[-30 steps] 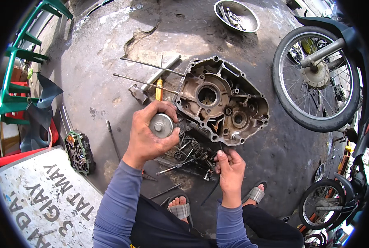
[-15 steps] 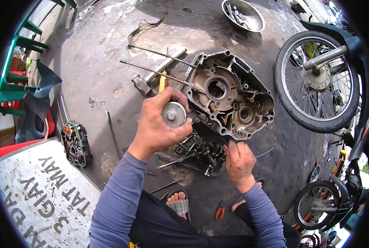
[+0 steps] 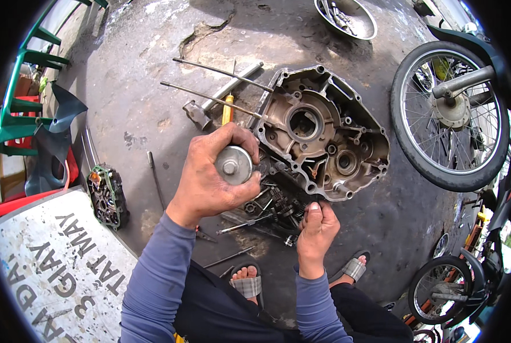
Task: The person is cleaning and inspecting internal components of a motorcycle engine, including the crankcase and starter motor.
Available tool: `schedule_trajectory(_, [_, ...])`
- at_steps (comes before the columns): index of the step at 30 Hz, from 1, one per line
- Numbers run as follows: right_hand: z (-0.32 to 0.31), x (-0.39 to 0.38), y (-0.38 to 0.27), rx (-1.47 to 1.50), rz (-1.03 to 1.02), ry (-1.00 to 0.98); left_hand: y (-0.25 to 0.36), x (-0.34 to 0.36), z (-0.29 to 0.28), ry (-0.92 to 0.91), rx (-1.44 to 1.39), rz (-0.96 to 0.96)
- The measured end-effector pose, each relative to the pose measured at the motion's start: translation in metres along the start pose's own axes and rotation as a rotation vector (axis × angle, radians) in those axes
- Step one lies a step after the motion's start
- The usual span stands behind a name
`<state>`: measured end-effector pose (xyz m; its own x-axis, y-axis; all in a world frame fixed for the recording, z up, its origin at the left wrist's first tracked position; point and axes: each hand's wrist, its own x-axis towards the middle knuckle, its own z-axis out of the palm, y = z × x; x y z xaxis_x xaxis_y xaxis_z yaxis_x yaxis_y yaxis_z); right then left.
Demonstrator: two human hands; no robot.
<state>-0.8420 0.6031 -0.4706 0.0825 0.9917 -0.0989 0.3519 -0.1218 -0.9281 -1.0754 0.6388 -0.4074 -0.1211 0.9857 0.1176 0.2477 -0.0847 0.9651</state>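
Note:
My left hand [image 3: 209, 171] is closed around a round silver metal cylinder [image 3: 233, 165], seen end-on with a raised knob in its middle. Right beside it, an open engine crankcase half [image 3: 327, 134] is tilted up, its hollow side facing me and two long studs [image 3: 209, 100] pointing left. The fingers of my right hand [image 3: 317, 231] are pinched at the case's lower edge, the thumb folded over; any small thing between them is hidden. Below the case lies a dark cluster of gears and shafts [image 3: 269, 208]. A hammer [image 3: 224, 91] and a yellow-handled screwdriver [image 3: 228, 108] lie beyond my left hand.
A metal bowl of parts [image 3: 347, 20] sits at the far right. Motorbike wheels [image 3: 401, 120] stand along the right. Another engine cover [image 3: 105, 197] rests at left near a lettered white board [image 3: 66, 263] and green plastic chairs [image 3: 15, 123]. My sandalled feet [image 3: 247, 280] are close by.
My right hand has shifted left along the case's lower edge, its thumb now bent on top. The view has turned slightly. My right foot has come into sight, while the red pliers are no longer visible.

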Motion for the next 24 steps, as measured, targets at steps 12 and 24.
schedule_trajectory(12, [-0.015, 0.019, -0.013, 1.634, 1.164, -0.310, -0.001, 0.002, 0.001, 0.019, 0.012, 0.082])
schedule_trajectory(24, [-0.076, 0.007, -0.019, -0.191, 0.122, -0.462, 0.001, 0.002, 0.001, 0.040, 0.038, 0.054])
